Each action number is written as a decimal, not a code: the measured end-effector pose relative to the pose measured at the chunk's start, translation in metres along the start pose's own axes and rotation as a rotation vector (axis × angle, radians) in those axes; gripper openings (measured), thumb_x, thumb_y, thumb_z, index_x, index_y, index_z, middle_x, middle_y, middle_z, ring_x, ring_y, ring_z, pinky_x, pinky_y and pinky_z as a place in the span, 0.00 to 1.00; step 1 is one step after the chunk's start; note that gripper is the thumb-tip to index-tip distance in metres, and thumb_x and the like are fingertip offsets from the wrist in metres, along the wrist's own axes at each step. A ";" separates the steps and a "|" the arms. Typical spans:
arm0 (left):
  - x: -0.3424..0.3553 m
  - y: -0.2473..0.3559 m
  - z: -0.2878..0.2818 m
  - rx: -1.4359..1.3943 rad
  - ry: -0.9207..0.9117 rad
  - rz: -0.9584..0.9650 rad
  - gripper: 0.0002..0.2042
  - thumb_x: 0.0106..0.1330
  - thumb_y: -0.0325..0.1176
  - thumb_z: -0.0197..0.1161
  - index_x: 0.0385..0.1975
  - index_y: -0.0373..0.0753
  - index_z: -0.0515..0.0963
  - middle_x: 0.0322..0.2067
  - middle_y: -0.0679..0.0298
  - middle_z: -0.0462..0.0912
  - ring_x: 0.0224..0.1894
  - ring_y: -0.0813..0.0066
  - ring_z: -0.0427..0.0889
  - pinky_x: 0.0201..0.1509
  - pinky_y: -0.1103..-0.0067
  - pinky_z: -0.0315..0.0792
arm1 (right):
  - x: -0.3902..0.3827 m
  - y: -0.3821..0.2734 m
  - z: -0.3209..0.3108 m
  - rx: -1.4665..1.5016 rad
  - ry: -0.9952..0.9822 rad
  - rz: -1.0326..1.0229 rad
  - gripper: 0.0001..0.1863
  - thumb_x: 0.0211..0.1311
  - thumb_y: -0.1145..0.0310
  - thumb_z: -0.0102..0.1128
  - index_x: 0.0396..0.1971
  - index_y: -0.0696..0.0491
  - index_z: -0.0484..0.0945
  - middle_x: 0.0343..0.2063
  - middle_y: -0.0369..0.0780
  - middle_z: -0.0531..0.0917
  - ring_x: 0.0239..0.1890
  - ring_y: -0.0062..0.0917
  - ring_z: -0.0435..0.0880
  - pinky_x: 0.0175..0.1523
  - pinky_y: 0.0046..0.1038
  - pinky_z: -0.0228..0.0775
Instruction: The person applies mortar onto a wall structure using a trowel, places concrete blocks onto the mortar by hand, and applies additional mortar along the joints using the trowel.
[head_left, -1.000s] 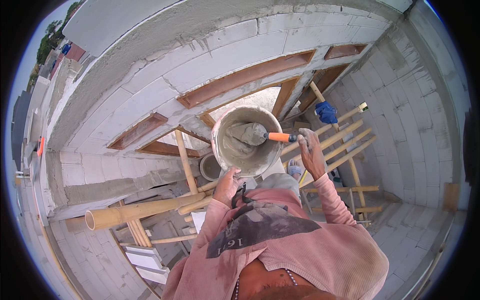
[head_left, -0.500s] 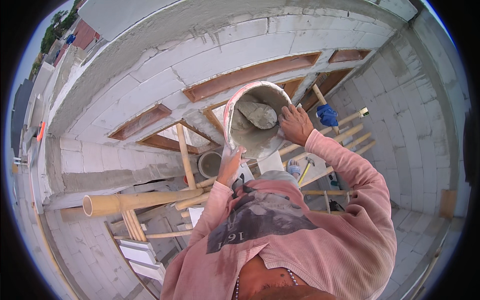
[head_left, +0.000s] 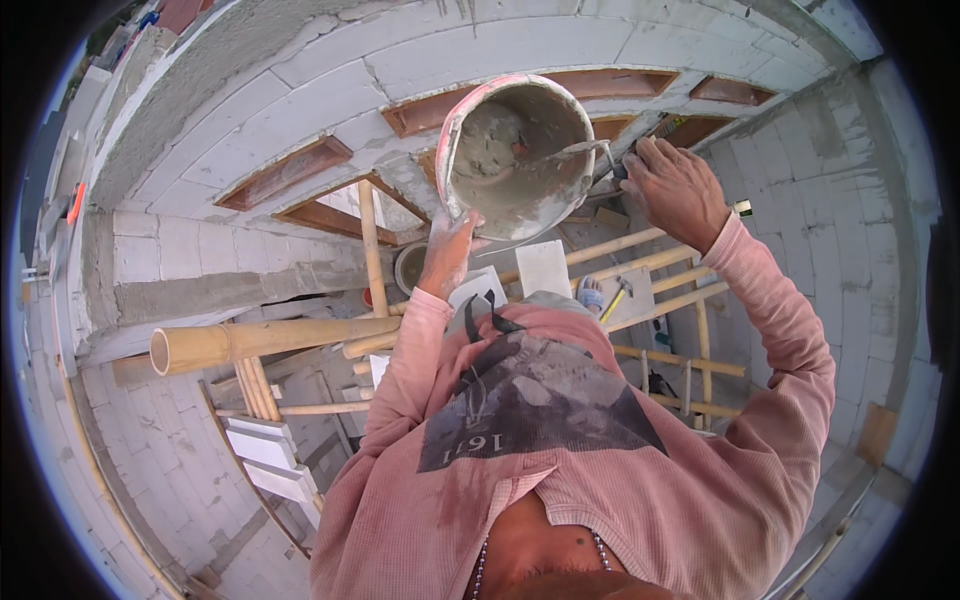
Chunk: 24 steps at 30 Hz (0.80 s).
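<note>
A round, mortar-smeared bucket (head_left: pixel 545 108) is tipped so that its mouth shows, held up before the block wall. My left hand (head_left: pixel 450 252) is closed on its near left side, the thumb over the rim. Wet grey mortar (head_left: pixel 488 150) lies inside, toward the left. Closed round a dark handle, my right hand (head_left: pixel 680 192) is just outside the right rim. From that handle a bent metal neck leads to a mortar-coated trowel (head_left: pixel 568 153), whose blade reaches into the bucket. The blade's tip is hard to make out against the mortar.
Bamboo poles (head_left: pixel 270 340) cross below and to the left. Beneath the bucket are a second bucket (head_left: pixel 409 265), a white block (head_left: pixel 543 268) and a hammer (head_left: pixel 614 302) near a sandaled foot (head_left: pixel 589 294). Wooden frames (head_left: pixel 290 172) sit in the block wall (head_left: pixel 300 110).
The bucket has shifted forward and up in view, with my left hand on it. My right hand has moved right, away from the rim, drawing the trowel rightward inside the bucket.
</note>
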<state>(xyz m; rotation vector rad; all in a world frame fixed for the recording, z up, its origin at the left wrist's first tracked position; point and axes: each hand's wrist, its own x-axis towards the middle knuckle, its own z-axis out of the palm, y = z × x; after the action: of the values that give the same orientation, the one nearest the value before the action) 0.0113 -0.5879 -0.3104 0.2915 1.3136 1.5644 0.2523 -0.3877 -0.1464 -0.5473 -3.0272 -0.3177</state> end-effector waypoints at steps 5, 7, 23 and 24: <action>0.001 0.003 -0.002 0.109 0.006 0.035 0.27 0.71 0.32 0.58 0.67 0.36 0.57 0.54 0.57 0.72 0.53 0.65 0.75 0.50 0.63 0.79 | 0.005 -0.002 -0.003 -0.179 -0.064 0.076 0.15 0.56 0.65 0.61 0.42 0.54 0.78 0.39 0.37 0.75 0.41 0.29 0.82 0.46 0.34 0.77; -0.002 0.008 0.003 0.168 0.034 0.050 0.24 0.71 0.34 0.60 0.64 0.39 0.60 0.52 0.60 0.72 0.53 0.68 0.74 0.49 0.62 0.80 | 0.005 0.010 -0.002 -0.232 0.075 -0.009 0.15 0.57 0.66 0.61 0.44 0.53 0.77 0.40 0.39 0.75 0.43 0.32 0.82 0.49 0.34 0.77; -0.015 0.027 -0.053 -0.102 -0.104 -0.351 0.17 0.64 0.31 0.56 0.51 0.29 0.71 0.51 0.51 0.77 0.51 0.53 0.82 0.56 0.54 0.79 | -0.067 0.115 0.077 0.332 -0.128 0.034 0.23 0.63 0.64 0.60 0.57 0.54 0.74 0.46 0.44 0.79 0.51 0.41 0.76 0.58 0.39 0.70; -0.013 0.027 -0.056 -0.109 -0.085 -0.356 0.18 0.64 0.31 0.55 0.52 0.29 0.70 0.51 0.51 0.77 0.51 0.53 0.82 0.56 0.54 0.79 | -0.079 0.124 0.076 0.243 -0.080 0.032 0.22 0.63 0.64 0.60 0.57 0.53 0.74 0.46 0.43 0.79 0.51 0.40 0.76 0.58 0.38 0.70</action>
<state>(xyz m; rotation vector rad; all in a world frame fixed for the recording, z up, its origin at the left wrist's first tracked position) -0.0369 -0.6278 -0.3037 0.0498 1.1383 1.3014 0.3692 -0.2853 -0.2031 -0.5997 -3.0655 0.0749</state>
